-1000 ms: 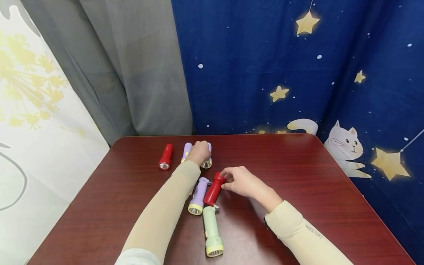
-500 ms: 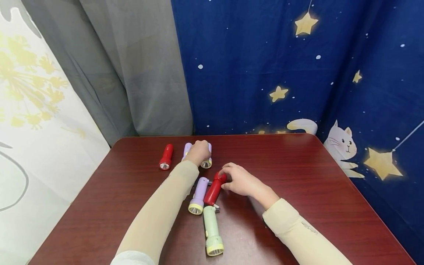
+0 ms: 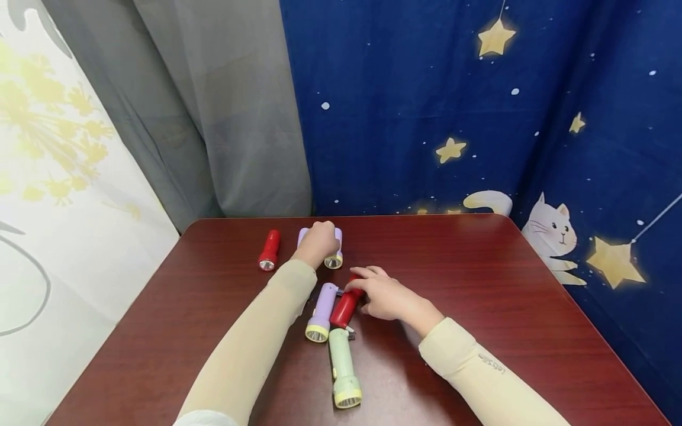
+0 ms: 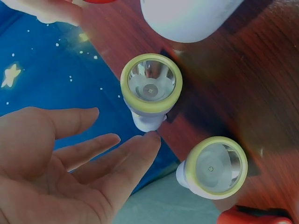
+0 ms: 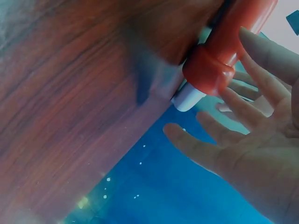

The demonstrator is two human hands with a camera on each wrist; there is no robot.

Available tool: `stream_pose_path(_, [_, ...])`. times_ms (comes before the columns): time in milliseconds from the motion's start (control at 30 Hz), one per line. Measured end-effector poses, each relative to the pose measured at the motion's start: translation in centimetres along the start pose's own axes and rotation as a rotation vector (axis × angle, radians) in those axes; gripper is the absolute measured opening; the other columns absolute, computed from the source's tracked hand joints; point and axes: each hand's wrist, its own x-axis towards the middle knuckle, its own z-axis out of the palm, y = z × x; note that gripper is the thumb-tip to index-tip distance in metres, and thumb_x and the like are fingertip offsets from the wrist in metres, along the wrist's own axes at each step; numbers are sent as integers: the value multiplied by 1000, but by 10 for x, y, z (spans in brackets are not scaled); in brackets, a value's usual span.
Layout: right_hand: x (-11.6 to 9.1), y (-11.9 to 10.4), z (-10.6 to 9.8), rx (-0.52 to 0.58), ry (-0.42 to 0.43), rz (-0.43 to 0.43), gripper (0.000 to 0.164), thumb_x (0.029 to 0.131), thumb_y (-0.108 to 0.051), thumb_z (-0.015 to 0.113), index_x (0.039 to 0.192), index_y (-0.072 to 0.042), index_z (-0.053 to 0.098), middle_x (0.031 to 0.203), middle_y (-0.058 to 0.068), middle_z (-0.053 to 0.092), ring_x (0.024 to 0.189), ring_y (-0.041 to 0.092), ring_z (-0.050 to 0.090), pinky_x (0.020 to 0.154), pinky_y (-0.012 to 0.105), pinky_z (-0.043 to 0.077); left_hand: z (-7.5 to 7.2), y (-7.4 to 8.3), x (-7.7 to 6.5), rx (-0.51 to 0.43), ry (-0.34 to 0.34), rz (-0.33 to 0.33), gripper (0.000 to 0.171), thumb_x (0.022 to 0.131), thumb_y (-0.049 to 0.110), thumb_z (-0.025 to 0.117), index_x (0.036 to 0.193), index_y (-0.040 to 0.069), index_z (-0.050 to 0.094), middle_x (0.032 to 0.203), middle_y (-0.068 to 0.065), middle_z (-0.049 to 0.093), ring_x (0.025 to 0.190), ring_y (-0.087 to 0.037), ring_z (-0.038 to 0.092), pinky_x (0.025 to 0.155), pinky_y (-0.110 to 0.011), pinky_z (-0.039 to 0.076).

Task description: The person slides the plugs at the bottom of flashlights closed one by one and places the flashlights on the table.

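Observation:
In the head view my left hand (image 3: 318, 244) is at the back of the table over two purple flashlights. The right one (image 3: 334, 258) shows its yellow-rimmed lens; the left one (image 3: 302, 234) is mostly hidden. The left wrist view shows that hand (image 4: 79, 163) with fingers extended, fingertips close to one flashlight (image 4: 150, 105); contact is unclear. My right hand (image 3: 388, 296) lies over the upper end of a red flashlight (image 3: 345, 309). Its fingers (image 5: 243, 105) are spread and loosely straight, some seeming to touch the red body (image 5: 215, 70).
Another purple flashlight (image 3: 322, 310) lies left of the red one, and a green flashlight (image 3: 343, 367) lies nearer the front. A second red flashlight (image 3: 270, 249) lies at the back left of the brown table (image 3: 479, 278). Curtains (image 3: 394, 106) hang behind.
My right hand has shifted slightly left over the red flashlight, and its fingers have spread. The left hand has hardly moved. The flashlights stay in place.

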Motion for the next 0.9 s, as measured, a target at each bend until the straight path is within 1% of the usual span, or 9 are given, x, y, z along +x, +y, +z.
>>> stream_pose_path(67, [-1, 0, 1, -2, 7, 25, 45, 87, -5, 82, 127, -22, 74, 166, 9, 49, 154, 42, 38, 104, 69, 51, -2, 2, -4, -1, 6, -4, 22, 100, 16, 66, 115, 1, 71, 112, -19, 75, 95, -31, 72, 92, -46, 59])
stream_pose_path(133, [-2, 1, 2, -21, 19, 43, 41, 87, -8, 84, 124, -21, 73, 160, 8, 55, 152, 42, 41, 103, 70, 51, -4, 3, -7, 3, 15, -1, 20, 99, 17, 67, 111, 2, 72, 110, -17, 76, 95, -31, 73, 93, -47, 58])
stream_pose_path(267, [-4, 3, 3, -56, 35, 76, 34, 88, -15, 85, 119, -21, 71, 141, 4, 69, 138, 36, 53, 100, 62, 53, -8, 3, -13, -3, 46, 7, 16, 99, 17, 65, 104, 3, 72, 105, -17, 76, 93, -32, 74, 88, -47, 59])
stream_pose_path(333, [-5, 4, 3, -70, 39, 89, 34, 88, -17, 86, 118, -21, 71, 133, 5, 70, 129, 33, 57, 95, 58, 54, -9, 4, -14, -1, 70, 14, 17, 100, 18, 64, 101, 3, 72, 103, -18, 76, 92, -33, 74, 87, -48, 60])
stream_pose_path(400, [-6, 5, 3, -81, 27, 113, 37, 88, -18, 87, 122, -21, 72, 131, 6, 68, 122, 32, 58, 93, 56, 54, -9, 4, -16, -5, 90, 20, 19, 101, 19, 62, 101, 3, 72, 103, -19, 76, 92, -34, 75, 86, -49, 60])
stream_pose_path(500, [-5, 8, 5, -93, 10, 141, 44, 87, -19, 88, 129, -22, 73, 125, 8, 65, 116, 30, 56, 90, 55, 55, -11, 5, -16, -14, 104, 32, 22, 103, 22, 59, 103, 5, 72, 103, -18, 75, 92, -34, 75, 86, -50, 59])
stream_pose_path(567, [-4, 9, 5, -96, -3, 150, 46, 86, -20, 89, 130, -22, 75, 122, 7, 63, 114, 29, 56, 90, 53, 55, -12, 7, -18, -32, 104, 43, 24, 105, 24, 58, 107, 6, 72, 105, -16, 75, 93, -33, 75, 86, -49, 60])
stream_pose_path(733, [-4, 13, 0, -87, -20, 138, 40, 83, -22, 91, 120, -16, 78, 116, 3, 66, 108, 24, 61, 90, 45, 57, -15, 16, -24, -85, 104, 71, 28, 106, 26, 61, 120, 5, 74, 118, -16, 77, 96, -32, 76, 89, -47, 63])
stream_pose_path(900, [-7, 16, -11, -30, -35, 158, 35, 81, -20, 92, 111, -13, 77, 100, 0, 71, 87, 16, 61, 81, 36, 55, -18, 27, -32, -115, 83, 104, 34, 106, 27, 63, 131, 5, 71, 126, -16, 76, 103, -32, 77, 96, -47, 63])
